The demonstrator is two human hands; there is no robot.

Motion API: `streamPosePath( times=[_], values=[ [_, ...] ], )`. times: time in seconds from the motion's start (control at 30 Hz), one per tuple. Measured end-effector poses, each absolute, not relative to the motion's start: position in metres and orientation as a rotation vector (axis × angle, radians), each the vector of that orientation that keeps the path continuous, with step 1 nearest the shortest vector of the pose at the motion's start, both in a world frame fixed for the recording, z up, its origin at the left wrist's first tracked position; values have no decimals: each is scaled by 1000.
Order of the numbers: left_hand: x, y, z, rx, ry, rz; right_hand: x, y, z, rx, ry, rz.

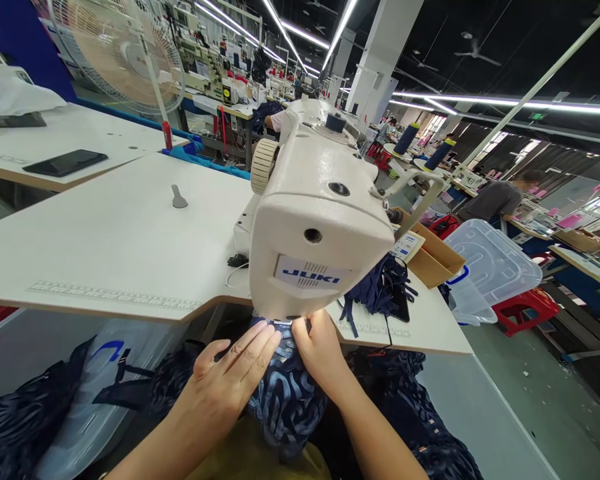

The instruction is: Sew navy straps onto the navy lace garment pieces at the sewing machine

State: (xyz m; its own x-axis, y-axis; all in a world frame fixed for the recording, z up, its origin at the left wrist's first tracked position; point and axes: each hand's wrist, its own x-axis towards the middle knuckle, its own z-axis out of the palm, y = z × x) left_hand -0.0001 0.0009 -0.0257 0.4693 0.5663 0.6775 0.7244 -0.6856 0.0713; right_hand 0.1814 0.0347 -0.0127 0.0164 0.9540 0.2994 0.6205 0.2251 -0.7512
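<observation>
A white sewing machine (pixel 325 220) marked JUKI stands in front of me with its work light on. Navy fabric with a swirling lace-like pattern (pixel 287 400) runs from under the machine head down over my lap. My left hand (pixel 230 373) lies on the fabric's left side, fingers stretched flat and close to the needle area. On the other side, my right hand (pixel 320 353) has its fingers curled and closed on the fabric's edge. The machine head hides the needle and presser foot, and the right fingertips are partly covered.
Right of the machine lie navy straps (pixel 380 287) and a cardboard box (pixel 435 257). A grey metal piece (pixel 179 198) rests on the white tabletop (pixel 105 247); a phone (pixel 66 162) lies farther left. More patterned fabric (pixel 425 420) hangs below the table. A person (pixel 497 200) works at the far right.
</observation>
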Motion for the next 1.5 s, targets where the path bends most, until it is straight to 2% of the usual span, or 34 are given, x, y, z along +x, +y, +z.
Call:
streamPosePath(
  times=[0.47,0.73,0.9,1.03,1.23,1.37,1.5],
  values=[
    [-3,5,-47,-2542,-1254,-970,190,41,-15,-1455,-1690,642],
    [-21,27,-70,-2514,-968,-1023,286,80,-21,-1819,-1417,257],
    [-18,29,-68,-2481,-902,-941,320,100,-28,-1912,-1284,274],
    [-11,27,-54,-2457,-892,-923,321,95,-31,-1824,-1275,488],
    [-1,14,-32,-2507,-1065,-928,303,43,-37,-1520,-1201,1050],
    [1,4,-23,-2562,-1114,-970,275,-1,-48,-1173,-1031,1444],
    [-7,-1,-12,-2634,-917,-925,244,-22,-45,-856,-959,1823]
  ],
)
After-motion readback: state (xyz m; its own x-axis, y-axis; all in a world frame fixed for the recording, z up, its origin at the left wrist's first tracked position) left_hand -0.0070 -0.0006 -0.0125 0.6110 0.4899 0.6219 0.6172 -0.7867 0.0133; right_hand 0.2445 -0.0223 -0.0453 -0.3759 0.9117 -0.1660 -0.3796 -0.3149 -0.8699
